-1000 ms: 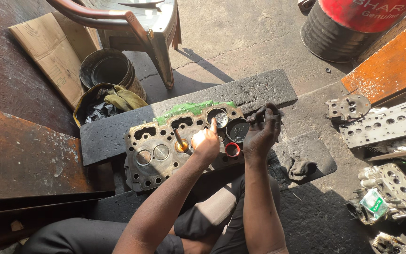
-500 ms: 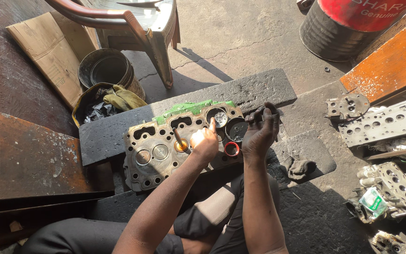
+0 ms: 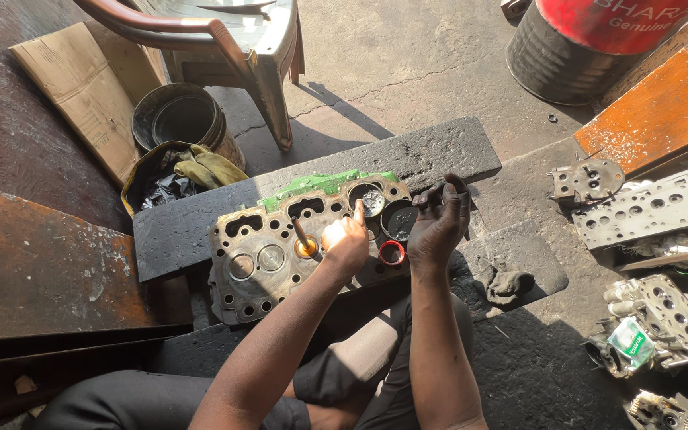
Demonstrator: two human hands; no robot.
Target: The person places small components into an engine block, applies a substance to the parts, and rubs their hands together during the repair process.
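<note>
- Grey cast metal, stained with rust and oil, makes the flat rectangular cylinder head [image 3: 296, 243]; it lies face up on a long black charred plank [image 3: 408, 155], which rests on the concrete floor [image 3: 408, 64] just in front of our knees.
- We judge this head to be very heavy and fully stiff. It should be taken by its two short ends with both hands, never by the thin edges of the round ports.
- Its face is hard and flat, with many small holes, and its far side is painted green. It looks oily, so it may slip in bare fingers.
- Our left hand [image 3: 345, 243] is closed on a thin stick-like metal tool [image 3: 302, 236], whose lower end stands in a round port that shines yellow.
- Our right hand [image 3: 438, 227] is lifted above the right end of the head, with the blackened fingers bent together. We cannot tell if something small is between them.
- A small red ring-shaped cap [image 3: 392, 253] sits on the head, between the two hands. It looks light and easy to pinch.
- Near the plank we see a dark crumpled cloth [image 3: 507, 285], which is soft, and a round black metal bucket [image 3: 181, 119].
- Other grey perforated metal engine parts [image 3: 654, 209] lie well apart at the right.
</note>
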